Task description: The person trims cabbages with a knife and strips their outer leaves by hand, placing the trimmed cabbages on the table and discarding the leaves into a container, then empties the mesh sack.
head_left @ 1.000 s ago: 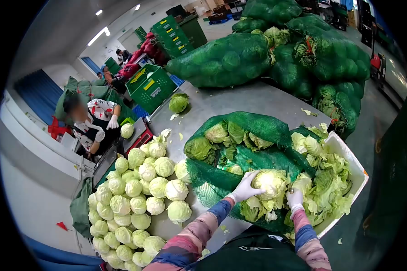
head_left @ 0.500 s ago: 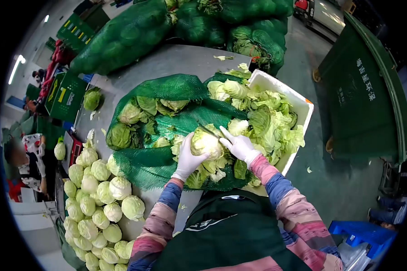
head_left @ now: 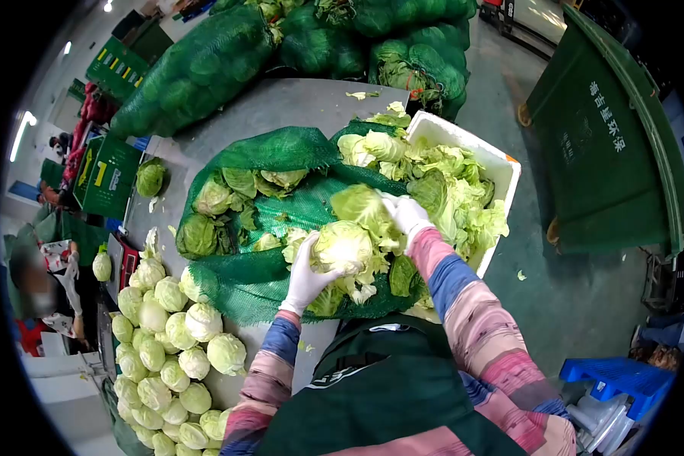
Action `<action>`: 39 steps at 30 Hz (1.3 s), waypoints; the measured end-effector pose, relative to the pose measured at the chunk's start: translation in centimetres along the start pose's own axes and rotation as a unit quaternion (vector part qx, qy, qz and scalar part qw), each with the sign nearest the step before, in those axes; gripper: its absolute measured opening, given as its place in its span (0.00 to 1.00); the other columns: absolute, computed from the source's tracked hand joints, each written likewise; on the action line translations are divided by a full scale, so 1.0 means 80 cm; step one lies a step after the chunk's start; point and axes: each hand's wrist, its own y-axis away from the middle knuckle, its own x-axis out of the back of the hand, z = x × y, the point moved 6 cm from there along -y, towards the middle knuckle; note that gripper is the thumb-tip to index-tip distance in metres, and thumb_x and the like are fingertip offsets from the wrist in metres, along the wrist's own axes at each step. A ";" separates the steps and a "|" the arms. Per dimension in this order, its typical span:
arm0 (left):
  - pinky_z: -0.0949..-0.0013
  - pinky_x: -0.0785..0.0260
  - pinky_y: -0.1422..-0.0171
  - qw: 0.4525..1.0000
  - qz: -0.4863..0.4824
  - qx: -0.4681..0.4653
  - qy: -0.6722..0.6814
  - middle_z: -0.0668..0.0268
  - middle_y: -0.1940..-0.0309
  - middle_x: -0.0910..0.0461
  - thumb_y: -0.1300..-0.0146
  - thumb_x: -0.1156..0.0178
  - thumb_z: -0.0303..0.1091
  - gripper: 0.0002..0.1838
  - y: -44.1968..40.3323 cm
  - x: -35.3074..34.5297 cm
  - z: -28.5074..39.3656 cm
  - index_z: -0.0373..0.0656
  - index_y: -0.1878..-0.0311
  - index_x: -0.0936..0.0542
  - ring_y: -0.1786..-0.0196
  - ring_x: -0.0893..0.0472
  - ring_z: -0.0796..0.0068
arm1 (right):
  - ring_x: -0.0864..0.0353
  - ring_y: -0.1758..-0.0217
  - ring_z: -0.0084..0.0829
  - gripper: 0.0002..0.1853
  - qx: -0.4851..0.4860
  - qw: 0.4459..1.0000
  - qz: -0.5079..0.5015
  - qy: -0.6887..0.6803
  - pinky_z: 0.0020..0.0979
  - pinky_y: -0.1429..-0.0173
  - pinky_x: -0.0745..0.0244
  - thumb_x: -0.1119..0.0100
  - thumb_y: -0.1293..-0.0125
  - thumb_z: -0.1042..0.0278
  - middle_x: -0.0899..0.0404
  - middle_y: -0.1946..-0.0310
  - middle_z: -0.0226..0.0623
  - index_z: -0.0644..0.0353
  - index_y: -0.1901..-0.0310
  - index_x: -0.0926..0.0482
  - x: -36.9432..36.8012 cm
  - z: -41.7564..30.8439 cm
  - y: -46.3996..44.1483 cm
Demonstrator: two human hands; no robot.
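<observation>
Gloved hands w/ cabbage (head_left: 343, 246) over green mesh bag (head_left: 270, 148) on table (head_left: 296, 102).
L hand (head_left: 307, 275): grip spread round cabbage's side. R hand (head_left: 406, 213): grip pinching loose leaf (head_left: 362, 207), near white box (head_left: 501, 186) of leaves.

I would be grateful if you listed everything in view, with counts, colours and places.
Held cabbage: one, pale green, in left hand
Loose leaf: one, light green, at right hand
Open mesh sack: one, green, mid-table, cabbages inside
Cabbage heap: many, pale green, table's left
Lone cabbage: one, green, far left of table
White box: one, right, piled with leaves
Full mesh sacks: several, green, far end
Table: one, grey, centre
Green crate: one, beyond the lone cabbage
Bin: one, green, right
Pallet: one, blue, lower right
Co-worker: one nearby, left
Left hand, right hand: white-gloved, centre
</observation>
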 end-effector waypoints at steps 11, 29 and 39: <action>0.62 0.30 0.37 0.988 0.053 0.132 -0.065 0.44 0.39 0.32 0.55 0.23 0.46 0.57 -0.018 0.015 -0.016 0.43 0.26 0.46 0.41 0.24 0.54 | 0.18 0.74 0.38 0.30 0.006 0.965 -0.080 -0.248 0.36 0.65 0.23 0.56 0.25 0.50 0.19 0.77 0.46 0.62 0.30 0.39 -0.051 -0.082 0.104; 0.55 0.25 0.47 0.939 -0.144 0.086 -0.299 0.43 0.49 0.31 0.62 0.24 0.57 0.62 -0.058 -0.008 0.043 0.45 0.25 0.45 0.46 0.25 0.45 | 0.21 0.74 0.52 0.35 0.041 0.993 -0.025 -0.108 0.46 0.65 0.27 0.56 0.27 0.48 0.20 0.78 0.52 0.61 0.26 0.49 -0.049 -0.098 0.134; 0.57 0.25 0.47 0.942 -0.031 0.077 -0.324 0.43 0.51 0.32 0.61 0.24 0.55 0.60 -0.030 -0.022 0.048 0.38 0.27 0.42 0.46 0.26 0.44 | 0.19 0.65 0.55 0.29 0.033 0.995 -0.012 -0.097 0.48 0.57 0.25 0.60 0.27 0.44 0.18 0.66 0.56 0.42 0.28 0.40 -0.041 -0.087 0.094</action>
